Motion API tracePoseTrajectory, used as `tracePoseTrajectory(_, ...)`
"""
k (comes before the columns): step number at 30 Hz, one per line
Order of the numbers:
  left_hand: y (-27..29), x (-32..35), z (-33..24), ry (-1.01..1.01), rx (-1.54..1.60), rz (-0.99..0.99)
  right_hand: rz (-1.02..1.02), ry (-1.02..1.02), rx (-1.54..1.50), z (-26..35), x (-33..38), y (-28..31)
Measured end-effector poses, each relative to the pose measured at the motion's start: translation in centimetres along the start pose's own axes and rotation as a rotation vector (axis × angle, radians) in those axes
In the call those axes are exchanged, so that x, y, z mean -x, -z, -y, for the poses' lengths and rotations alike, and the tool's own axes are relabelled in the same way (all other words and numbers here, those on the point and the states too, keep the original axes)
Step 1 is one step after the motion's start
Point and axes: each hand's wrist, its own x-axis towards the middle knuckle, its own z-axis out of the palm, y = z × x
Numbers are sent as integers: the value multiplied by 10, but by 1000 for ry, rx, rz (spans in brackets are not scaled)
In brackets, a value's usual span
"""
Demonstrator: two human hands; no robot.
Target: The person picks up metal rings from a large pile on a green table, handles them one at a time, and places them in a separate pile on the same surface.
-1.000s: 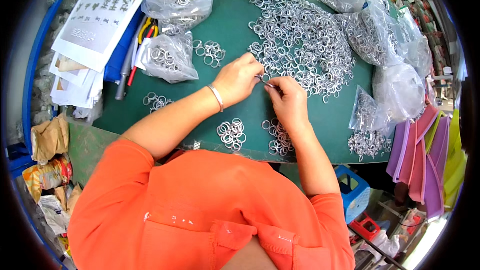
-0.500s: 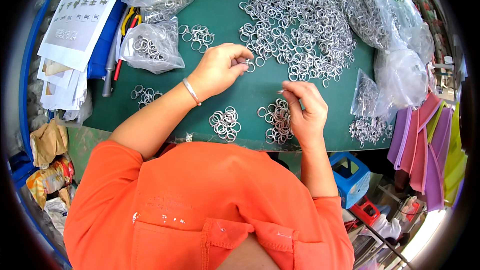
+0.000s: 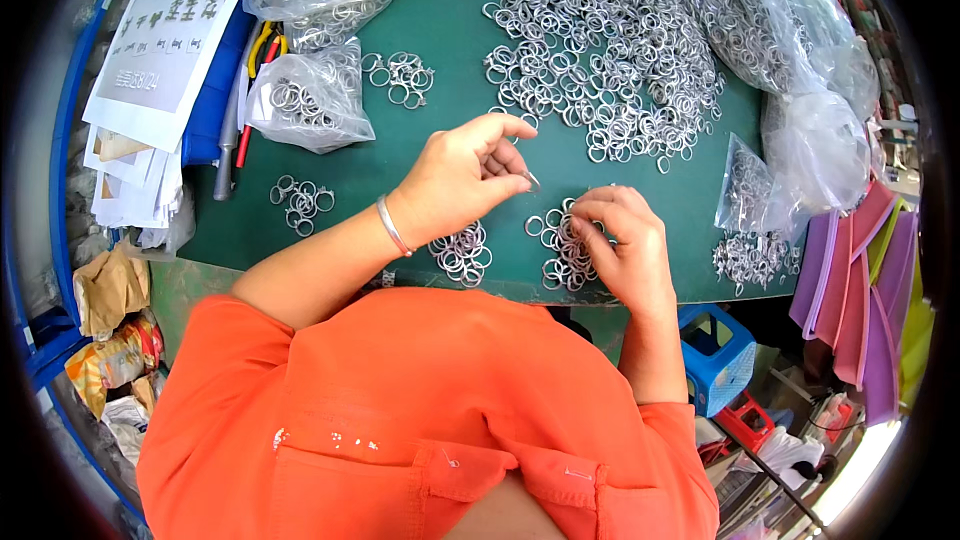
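Ring (image 3: 531, 180), small and silver, is pinched in my left hand (image 3: 462, 178) fingers; my right hand (image 3: 622, 245), fingers curled, touches the near ring pile (image 3: 562, 245), so I'd keep it steady.

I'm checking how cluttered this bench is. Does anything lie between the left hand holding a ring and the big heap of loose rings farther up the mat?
Nothing visible does. The left hand pinches a small ring, and only bare green mat separates it from the big heap of rings.

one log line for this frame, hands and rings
left hand: pinches one ring | right hand: on small ring pile | big ring heap: behind | surface: green mat
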Motion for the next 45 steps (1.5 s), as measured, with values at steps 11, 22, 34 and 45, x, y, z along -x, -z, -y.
tracePoseTrajectory(11,12,-10,-5,-415,-612,-77,-148,-388,-693,3,-3,-24)
tracePoseTrajectory(22,22,-22,26,-466,-804,-134,132,-37,70,-1,-28,-6)
tracePoseTrajectory(34,14,-25,19,-461,-758,-162,-26,-4,28,-26,-62,-46)
tracePoseTrajectory(45,-2,-13,-1,-316,-365,-120,-243,-24,-181,-1,-24,-22)
